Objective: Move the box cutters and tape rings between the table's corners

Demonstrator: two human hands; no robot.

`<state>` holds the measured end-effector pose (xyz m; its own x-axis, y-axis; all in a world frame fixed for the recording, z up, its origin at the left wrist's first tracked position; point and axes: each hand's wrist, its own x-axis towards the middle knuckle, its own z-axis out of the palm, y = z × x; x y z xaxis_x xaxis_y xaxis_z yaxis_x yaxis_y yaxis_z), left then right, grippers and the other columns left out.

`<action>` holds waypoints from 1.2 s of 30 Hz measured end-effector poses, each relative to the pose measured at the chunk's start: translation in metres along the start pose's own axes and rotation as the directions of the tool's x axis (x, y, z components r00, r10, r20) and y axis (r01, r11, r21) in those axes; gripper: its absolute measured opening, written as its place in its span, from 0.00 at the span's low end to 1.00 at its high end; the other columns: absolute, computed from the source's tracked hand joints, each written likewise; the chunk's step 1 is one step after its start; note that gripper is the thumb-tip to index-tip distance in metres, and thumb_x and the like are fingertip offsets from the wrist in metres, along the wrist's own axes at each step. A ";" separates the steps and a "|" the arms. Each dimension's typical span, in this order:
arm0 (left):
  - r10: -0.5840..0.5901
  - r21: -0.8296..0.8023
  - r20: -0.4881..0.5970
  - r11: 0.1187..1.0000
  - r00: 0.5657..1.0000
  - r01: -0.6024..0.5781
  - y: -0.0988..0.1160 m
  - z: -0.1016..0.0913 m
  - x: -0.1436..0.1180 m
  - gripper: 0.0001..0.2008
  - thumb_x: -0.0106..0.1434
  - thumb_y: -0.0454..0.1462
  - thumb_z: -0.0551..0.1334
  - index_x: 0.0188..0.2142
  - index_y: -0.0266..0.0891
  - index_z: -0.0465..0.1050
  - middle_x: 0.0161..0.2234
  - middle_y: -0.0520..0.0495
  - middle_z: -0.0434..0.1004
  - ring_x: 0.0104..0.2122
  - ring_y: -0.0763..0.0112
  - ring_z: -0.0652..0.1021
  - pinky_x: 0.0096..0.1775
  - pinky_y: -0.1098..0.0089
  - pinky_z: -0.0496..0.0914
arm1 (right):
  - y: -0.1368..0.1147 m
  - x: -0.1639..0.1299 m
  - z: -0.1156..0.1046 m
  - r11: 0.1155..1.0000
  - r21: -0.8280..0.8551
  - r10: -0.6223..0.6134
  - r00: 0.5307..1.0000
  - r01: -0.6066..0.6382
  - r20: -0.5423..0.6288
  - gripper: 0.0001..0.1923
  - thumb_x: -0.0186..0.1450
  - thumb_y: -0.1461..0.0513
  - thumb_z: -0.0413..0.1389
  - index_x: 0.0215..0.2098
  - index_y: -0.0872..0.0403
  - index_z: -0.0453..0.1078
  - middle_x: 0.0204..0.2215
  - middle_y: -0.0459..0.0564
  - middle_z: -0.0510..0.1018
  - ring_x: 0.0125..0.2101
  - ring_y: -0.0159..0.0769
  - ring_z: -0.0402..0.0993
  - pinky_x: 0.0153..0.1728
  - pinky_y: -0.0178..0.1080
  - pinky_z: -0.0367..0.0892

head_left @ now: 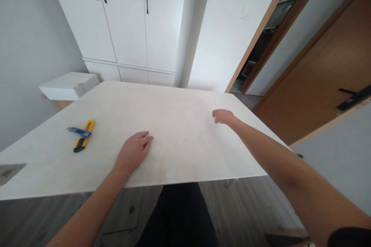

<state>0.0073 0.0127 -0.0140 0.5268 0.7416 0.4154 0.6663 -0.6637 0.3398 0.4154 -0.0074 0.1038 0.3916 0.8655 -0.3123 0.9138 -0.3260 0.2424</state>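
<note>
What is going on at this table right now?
A person sits at a white table with both hands empty. The left hand lies flat, palm down, near the front edge. The right hand reaches further out, loosely curled, on or just above the top. Two utility knives, one yellow and one blue, lie crossed, untouched, left of the left hand. A white box sits beyond the far left corner.

Pretty bright, even daylight all over, nothing harsh. The table (179,123) is nearly washed out in the middle, though no real glare is seen. Only soft, faint shadows are cast under the left hand (133,151) near the front edge. Strong wide-angle warping is noticed: wardrobe and door lean outward at the corners. Focus is kept fairly sharp throughout.
</note>
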 end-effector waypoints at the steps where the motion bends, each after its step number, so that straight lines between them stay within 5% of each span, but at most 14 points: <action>1: 0.002 0.004 0.000 1.000 1.000 -0.002 0.000 0.000 0.000 0.22 0.68 0.43 0.50 0.45 0.41 0.82 0.52 0.40 0.79 0.52 0.56 0.78 0.58 0.55 0.70 | 0.022 0.004 0.002 0.998 0.015 0.062 0.998 -0.063 0.005 0.25 0.57 0.66 0.64 0.53 0.49 0.75 0.49 0.56 0.80 0.44 0.51 0.79 0.36 0.43 0.74; 4: 0.003 0.006 0.000 1.000 1.000 -0.003 0.000 0.001 0.001 0.22 0.69 0.44 0.50 0.45 0.40 0.82 0.51 0.39 0.79 0.52 0.56 0.78 0.58 0.55 0.70 | 0.074 0.012 0.011 0.980 0.051 0.188 0.981 -0.190 0.046 0.25 0.57 0.65 0.65 0.53 0.50 0.75 0.38 0.56 0.82 0.36 0.49 0.81 0.31 0.40 0.71; 7: -0.012 -0.002 0.003 1.000 1.000 0.012 0.000 0.001 0.001 0.22 0.69 0.45 0.50 0.44 0.42 0.82 0.51 0.41 0.79 0.51 0.56 0.78 0.57 0.55 0.71 | 0.099 0.019 0.020 0.972 0.075 0.214 0.972 -0.221 0.093 0.25 0.59 0.66 0.64 0.55 0.51 0.74 0.31 0.53 0.81 0.32 0.45 0.80 0.30 0.39 0.69; 22: -0.020 0.014 0.013 1.000 1.000 0.019 -0.001 -0.001 0.000 0.23 0.70 0.47 0.49 0.45 0.43 0.82 0.53 0.42 0.79 0.52 0.58 0.78 0.58 0.57 0.70 | 0.121 0.049 0.044 0.923 0.303 0.195 0.968 -0.236 0.159 0.30 0.55 0.66 0.66 0.56 0.52 0.71 0.39 0.56 0.80 0.30 0.38 0.78 0.28 0.35 0.71; 27: -0.008 0.007 0.012 1.000 1.000 0.008 -0.003 0.000 0.000 0.23 0.69 0.46 0.49 0.45 0.42 0.82 0.53 0.42 0.79 0.52 0.57 0.78 0.58 0.56 0.70 | 0.119 0.038 0.037 0.934 0.237 0.234 0.959 -0.268 0.162 0.39 0.57 0.59 0.67 0.64 0.51 0.61 0.43 0.56 0.79 0.30 0.39 0.79 0.29 0.36 0.71; 31: -0.005 0.013 -0.004 1.000 1.000 0.005 -0.002 0.001 0.002 0.21 0.69 0.44 0.51 0.44 0.42 0.82 0.51 0.41 0.79 0.51 0.57 0.78 0.57 0.56 0.71 | 0.105 0.031 0.020 0.952 0.064 0.293 0.952 -0.299 0.088 0.41 0.56 0.58 0.68 0.64 0.59 0.60 0.49 0.66 0.75 0.42 0.50 0.78 0.36 0.42 0.72; 36: -0.007 0.027 -0.008 1.000 1.000 0.007 0.008 -0.003 0.001 0.16 0.69 0.39 0.54 0.44 0.42 0.82 0.51 0.41 0.80 0.50 0.61 0.78 0.56 0.57 0.71 | 0.029 0.031 -0.013 0.990 0.035 0.143 0.973 -0.139 -0.182 0.28 0.64 0.55 0.60 0.58 0.60 0.67 0.53 0.70 0.73 0.50 0.54 0.74 0.43 0.45 0.69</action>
<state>0.0112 0.0083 -0.0079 0.5175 0.7454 0.4201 0.6841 -0.6554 0.3202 0.4528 0.0144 0.1134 0.4923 0.8645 -0.1015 0.8534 -0.4564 0.2518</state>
